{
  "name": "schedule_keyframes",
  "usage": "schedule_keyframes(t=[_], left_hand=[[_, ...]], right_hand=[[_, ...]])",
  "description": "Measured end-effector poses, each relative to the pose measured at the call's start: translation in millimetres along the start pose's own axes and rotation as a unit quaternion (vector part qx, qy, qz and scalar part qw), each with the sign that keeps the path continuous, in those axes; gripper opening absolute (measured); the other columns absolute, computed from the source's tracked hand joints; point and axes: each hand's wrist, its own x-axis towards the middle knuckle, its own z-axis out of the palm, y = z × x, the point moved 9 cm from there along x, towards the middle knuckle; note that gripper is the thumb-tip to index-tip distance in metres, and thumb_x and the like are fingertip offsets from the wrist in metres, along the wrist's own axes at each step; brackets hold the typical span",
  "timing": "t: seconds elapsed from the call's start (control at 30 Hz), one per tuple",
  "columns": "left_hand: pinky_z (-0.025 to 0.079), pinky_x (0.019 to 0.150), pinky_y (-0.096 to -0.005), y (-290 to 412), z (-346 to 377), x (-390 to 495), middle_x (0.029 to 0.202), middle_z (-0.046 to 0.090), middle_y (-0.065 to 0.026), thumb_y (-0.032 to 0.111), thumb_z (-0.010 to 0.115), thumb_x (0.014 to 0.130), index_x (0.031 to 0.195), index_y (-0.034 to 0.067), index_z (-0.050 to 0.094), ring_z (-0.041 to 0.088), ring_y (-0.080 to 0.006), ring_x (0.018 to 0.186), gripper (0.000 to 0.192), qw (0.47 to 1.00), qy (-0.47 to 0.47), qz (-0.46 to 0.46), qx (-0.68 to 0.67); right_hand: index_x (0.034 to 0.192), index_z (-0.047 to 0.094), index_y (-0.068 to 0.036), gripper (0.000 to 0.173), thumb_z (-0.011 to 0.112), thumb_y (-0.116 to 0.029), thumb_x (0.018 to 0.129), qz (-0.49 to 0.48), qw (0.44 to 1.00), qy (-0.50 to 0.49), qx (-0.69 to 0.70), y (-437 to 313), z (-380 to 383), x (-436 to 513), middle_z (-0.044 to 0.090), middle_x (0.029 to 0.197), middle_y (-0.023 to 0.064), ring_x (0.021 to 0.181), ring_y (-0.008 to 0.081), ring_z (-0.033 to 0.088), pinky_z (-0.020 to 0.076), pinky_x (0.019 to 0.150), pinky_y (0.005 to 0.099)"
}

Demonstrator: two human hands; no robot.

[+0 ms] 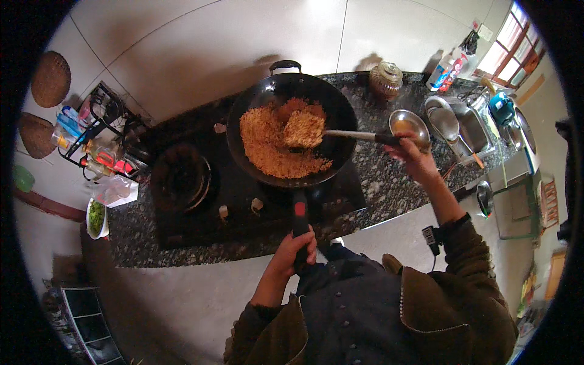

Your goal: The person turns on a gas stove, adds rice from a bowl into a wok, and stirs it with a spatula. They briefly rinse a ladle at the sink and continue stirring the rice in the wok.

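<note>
A large black wok stands over the right side of a black gas hob. My left hand is wrapped around the wok's long black handle, which points towards my body. In my right hand is the dark grip of a metal-shafted spatula. Its head lies hidden under a heap of orange-brown crumbly food above the wok's middle. More of this crumbly food covers the left and near part of the wok. A redder patch sits behind the heap.
Behind my right hand is a metal bowl with some yellowish content. A lidded glass jar stands by the wall. The sink with a strainer is further right. At left are a bottle rack and a bowl of chopped greens.
</note>
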Motion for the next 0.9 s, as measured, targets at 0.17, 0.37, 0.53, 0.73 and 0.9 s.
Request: schedule_keyframes(t=[0.17,0.37,0.53,0.73,0.9], left_hand=[[0.041,0.044,-0.0313,-1.3,0.5,1.7,0.061,0.046,-0.0022,0.016,0.056,0.087,0.097,0.010,0.043,0.047,-0.0153,0.043,0.017,1.000,-0.001,0.002,-0.007],[0.045,0.050,-0.0296,0.5,3.6,1.4,0.066,0.049,-0.0046,0.017,0.057,0.087,0.101,0.008,0.043,0.052,-0.0163,0.049,0.022,0.999,-0.039,0.005,-0.021],[0.045,0.050,-0.0305,-2.2,-1.0,3.0,0.066,0.049,-0.0046,0.017,0.057,0.087,0.100,0.008,0.043,0.052,-0.0160,0.049,0.021,0.999,-0.044,0.004,-0.011],[0.045,0.050,-0.0308,-2.9,0.5,2.8,0.066,0.050,-0.0047,0.017,0.057,0.087,0.100,0.008,0.043,0.053,-0.0163,0.050,0.020,0.998,-0.050,-0.001,-0.033],[0.044,0.048,-0.0308,-0.8,3.1,1.6,0.065,0.050,-0.0049,0.016,0.057,0.087,0.099,0.008,0.044,0.053,-0.0164,0.050,0.020,0.998,-0.049,0.004,-0.031]], right_hand=[[0.109,0.054,-0.003,0.020,0.055,-0.009,0.090,-0.064,0.978,-0.085,-0.179,-61.2,20.1,-6.2,0.061,0.107,0.0109,0.095,0.0187,0.062,0.0505,0.079,0.0279],[0.112,0.057,-0.009,0.034,0.064,-0.002,0.079,-0.170,0.711,-0.374,-0.571,-61.0,94.9,-64.8,0.060,0.111,0.0124,0.093,0.0197,0.062,0.0509,0.073,0.0276],[0.102,0.062,-0.010,0.030,0.068,-0.002,0.074,-0.205,0.755,-0.309,-0.541,-96.2,101.0,-68.9,0.062,0.106,0.0134,0.091,0.0220,0.064,0.0515,0.072,0.0307],[0.095,0.064,-0.007,0.022,0.066,0.003,0.075,-0.255,0.851,-0.198,-0.415,-120.9,112.8,-62.1,0.064,0.095,0.0096,0.086,0.0187,0.063,0.0499,0.073,0.0306],[0.094,0.063,-0.003,0.013,0.063,-0.001,0.081,-0.149,0.880,-0.192,-0.409,-92.5,112.2,-50.0,0.063,0.089,0.0063,0.078,0.0126,0.060,0.0480,0.070,0.0264]])
